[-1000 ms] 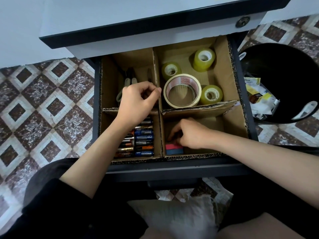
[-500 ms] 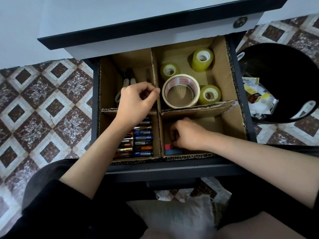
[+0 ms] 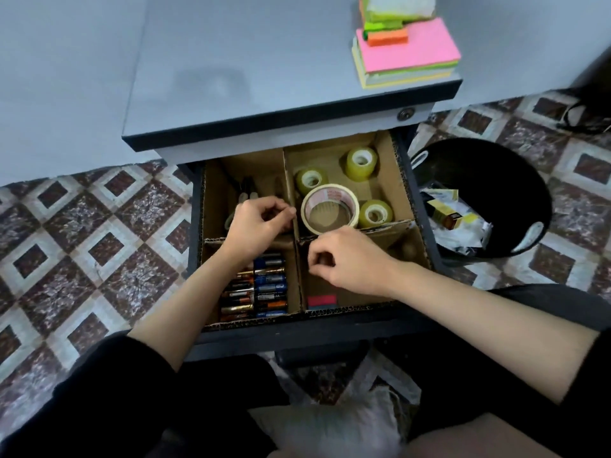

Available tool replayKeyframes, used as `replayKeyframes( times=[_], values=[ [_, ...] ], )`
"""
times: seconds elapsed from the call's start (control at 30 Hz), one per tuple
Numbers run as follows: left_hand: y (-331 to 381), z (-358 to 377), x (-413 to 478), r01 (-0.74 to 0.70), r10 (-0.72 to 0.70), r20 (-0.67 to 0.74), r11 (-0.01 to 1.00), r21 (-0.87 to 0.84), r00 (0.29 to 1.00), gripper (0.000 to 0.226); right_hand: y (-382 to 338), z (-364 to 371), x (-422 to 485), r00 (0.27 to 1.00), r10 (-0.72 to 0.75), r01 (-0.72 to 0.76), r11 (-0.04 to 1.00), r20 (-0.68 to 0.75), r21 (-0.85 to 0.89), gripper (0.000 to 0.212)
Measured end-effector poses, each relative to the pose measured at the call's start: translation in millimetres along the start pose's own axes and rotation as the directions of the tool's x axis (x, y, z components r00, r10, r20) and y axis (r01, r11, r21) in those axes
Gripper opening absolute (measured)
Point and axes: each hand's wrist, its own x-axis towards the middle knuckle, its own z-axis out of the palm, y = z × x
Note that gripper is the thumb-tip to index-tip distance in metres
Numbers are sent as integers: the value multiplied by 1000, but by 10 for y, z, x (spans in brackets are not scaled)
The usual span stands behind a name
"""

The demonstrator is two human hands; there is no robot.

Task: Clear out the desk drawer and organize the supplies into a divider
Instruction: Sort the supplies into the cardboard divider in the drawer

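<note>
A cardboard divider fills the open drawer. My left hand hovers over the far-left compartment and pinches the divider's centre wall. My right hand is above the near-right compartment with its fingers curled and nothing visible in them. A small pink and blue sticky-note pad lies at that compartment's front. Several batteries lie in the near-left compartment. One large tape roll and three small ones sit in the far-right compartment. Scissors show partly behind my left hand.
A stack of coloured sticky notes lies on the grey desk top at the back right. A black waste bin with crumpled paper stands to the right of the drawer. A patterned tile floor surrounds the desk.
My right hand has let go of the pink and blue pad and risen out of the near-right compartment. My left hand stays on the centre wall. The view has tilted up to the desk top.
</note>
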Motion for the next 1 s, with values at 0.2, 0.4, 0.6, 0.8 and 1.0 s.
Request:
replayKeyframes(
  times=[0.2,0.4,0.6,0.8,1.0],
  values=[
    [150,-65,-46,13,-27,101,991,135,994,11,-35,-429,-260,982,46,-43,999,-183,20,9],
    [565,-115,37,-116,100,84,970,214,991,9,60,-1175,-364,870,192,-119,975,-454,186,10],
    [1051,-45,341,-216,211,45,948,235,976,8,288,-1690,-226,667,329,-56,917,-669,395,13],
    [1486,-37,788,-349,391,-48,865,359,919,8,499,-1927,-70,625,374,-21,885,-685,464,20],
    [1772,-30,1251,-422,501,1,730,538,866,20,634,-1930,39,657,374,-23,878,-654,479,9]
  ],
)
